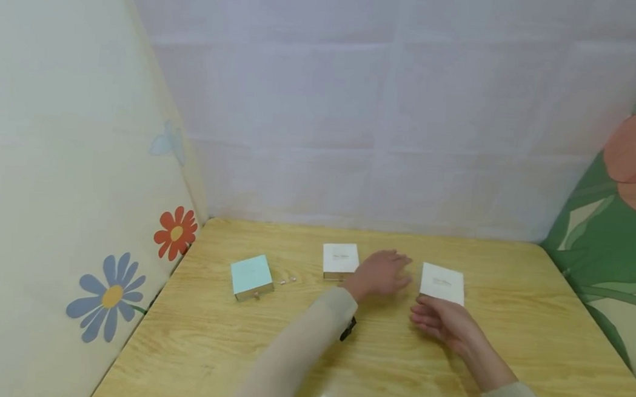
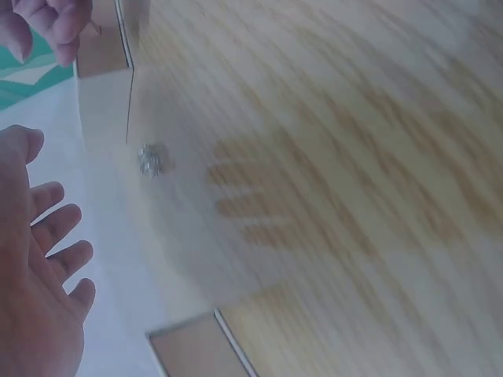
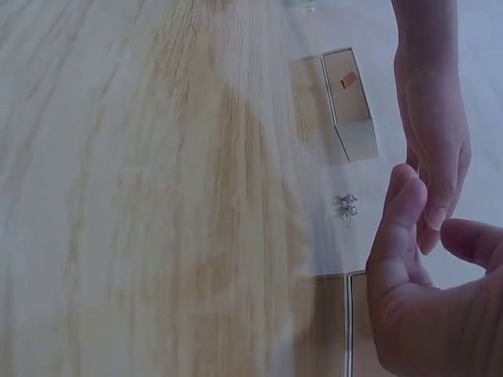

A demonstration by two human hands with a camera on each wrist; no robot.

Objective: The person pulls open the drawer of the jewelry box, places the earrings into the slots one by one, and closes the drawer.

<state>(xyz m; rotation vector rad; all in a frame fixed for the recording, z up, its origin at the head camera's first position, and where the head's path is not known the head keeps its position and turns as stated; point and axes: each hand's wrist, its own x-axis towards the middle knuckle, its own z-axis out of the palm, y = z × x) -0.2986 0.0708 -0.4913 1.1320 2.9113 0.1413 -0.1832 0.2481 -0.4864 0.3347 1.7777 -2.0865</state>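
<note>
My left hand (image 1: pixel 381 272) is held over the table between two white boxes, its fingers spread and holding nothing. In the left wrist view the fingers of this left hand (image 2: pixel 47 259) stand apart. My right hand (image 1: pixel 444 321) is at the front edge of the right white box (image 1: pixel 442 282), fingers loosely bent; whether it touches the box I cannot tell. The other white box (image 1: pixel 340 257) lies just left of my left hand. Between the boxes sits a small sparkling silver piece, perhaps earrings (image 3: pixel 346 206); in the head view it is hidden.
A pale teal box (image 1: pixel 252 276) with a small pull tab stands on the left of the wooden table (image 1: pixel 205 349). Beside it lie small silver pieces (image 1: pixel 287 280). A white cloth (image 1: pixel 300 130) hangs behind the table, and painted panels flank it.
</note>
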